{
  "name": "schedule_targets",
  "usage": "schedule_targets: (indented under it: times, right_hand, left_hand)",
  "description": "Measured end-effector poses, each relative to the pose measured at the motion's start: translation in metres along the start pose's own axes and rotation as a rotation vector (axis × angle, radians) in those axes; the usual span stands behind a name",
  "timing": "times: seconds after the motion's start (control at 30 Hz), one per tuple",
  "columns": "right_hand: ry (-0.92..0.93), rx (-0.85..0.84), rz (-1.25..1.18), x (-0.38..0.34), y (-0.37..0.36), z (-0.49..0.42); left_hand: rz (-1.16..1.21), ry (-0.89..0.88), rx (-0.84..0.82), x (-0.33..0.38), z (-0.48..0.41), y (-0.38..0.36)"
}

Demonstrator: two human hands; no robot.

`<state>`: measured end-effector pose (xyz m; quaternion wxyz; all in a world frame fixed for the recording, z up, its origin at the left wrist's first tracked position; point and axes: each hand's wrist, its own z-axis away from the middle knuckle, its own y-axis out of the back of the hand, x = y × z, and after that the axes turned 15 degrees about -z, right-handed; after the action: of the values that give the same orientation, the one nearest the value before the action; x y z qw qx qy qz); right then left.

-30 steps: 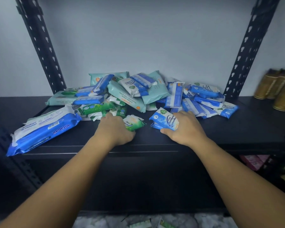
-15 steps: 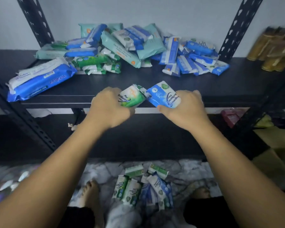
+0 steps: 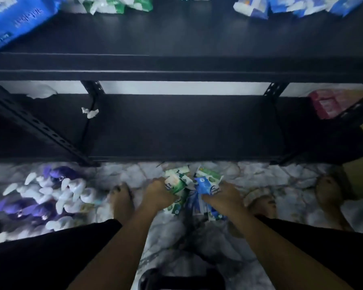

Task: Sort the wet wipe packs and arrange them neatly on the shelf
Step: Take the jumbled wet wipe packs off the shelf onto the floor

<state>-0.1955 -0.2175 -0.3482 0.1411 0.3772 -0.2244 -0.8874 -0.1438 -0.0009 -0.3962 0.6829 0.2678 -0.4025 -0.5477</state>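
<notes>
My left hand (image 3: 158, 192) grips a small green wipe pack (image 3: 175, 182) low over the marble floor. My right hand (image 3: 223, 197) grips a small blue wipe pack (image 3: 208, 186) right beside it. Under both hands lies a small heap of green and blue packs (image 3: 192, 207) on the floor, partly hidden by my hands. Only the near edge of the big pile shows on the black upper shelf (image 3: 176, 38): a large blue pack (image 3: 15, 19) at left, green packs (image 3: 117, 4) in the middle, blue packs (image 3: 291, 6) at right.
A lower black shelf (image 3: 182, 126) holds a white scrap (image 3: 90, 112) and a pink pack (image 3: 327, 103) at far right. Purple and white items (image 3: 46, 197) lie on the floor at left. Bare feet (image 3: 122, 199) flank the heap.
Both hands have dropped from the upper shelf's front edge to the floor heap, each still holding its pack. The view has tilted down, so the shelf pile now sits at the top edge.
</notes>
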Motion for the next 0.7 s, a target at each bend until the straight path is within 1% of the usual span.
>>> schedule_targets:
  times: [0.07, 0.1, 0.17, 0.27, 0.33, 0.37, 0.43, 0.5, 0.57, 0.63, 0.7]
  right_hand:
    - [-0.033, -0.026, 0.145, 0.019, -0.022, -0.019]
    - [-0.048, -0.045, 0.208, 0.03, -0.033, -0.03]
    - [-0.072, -0.08, 0.243, 0.047, -0.054, -0.047]
    - [-0.06, -0.125, 0.308, 0.057, -0.069, -0.055]
    - [-0.02, -0.126, 0.38, 0.057, -0.074, -0.059]
    - [-0.003, -0.11, 0.402, 0.057, -0.075, -0.061]
    - [0.073, -0.034, 0.359, 0.054, -0.074, -0.068]
    - [0.177, 0.075, 0.282, 0.053, -0.069, -0.078]
    - [0.254, 0.188, 0.287, 0.055, -0.063, -0.095]
    - [0.206, 0.223, 0.315, 0.056, -0.056, -0.112]
    - [0.112, 0.209, 0.375, 0.056, -0.052, -0.127]
  left_hand:
    - [0.041, 0.066, -0.051, -0.01, -0.006, -0.033]
    - [0.074, 0.084, -0.047, -0.01, -0.007, -0.044]
    - [0.103, 0.115, -0.034, -0.02, -0.018, -0.071]
    - [0.033, 0.075, -0.094, -0.034, -0.033, -0.11]
    - [0.032, 0.054, -0.098, -0.035, -0.032, -0.119]
    - [0.042, 0.053, -0.083, -0.034, -0.029, -0.118]
    - [0.041, 0.058, -0.037, -0.03, -0.028, -0.113]
    - [0.023, 0.058, 0.025, -0.03, -0.034, -0.106]
    - [0.01, 0.083, 0.059, -0.034, -0.045, -0.1]
    - [-0.017, 0.095, 0.065, -0.035, -0.056, -0.091]
    - [-0.084, 0.083, 0.097, -0.032, -0.068, -0.085]
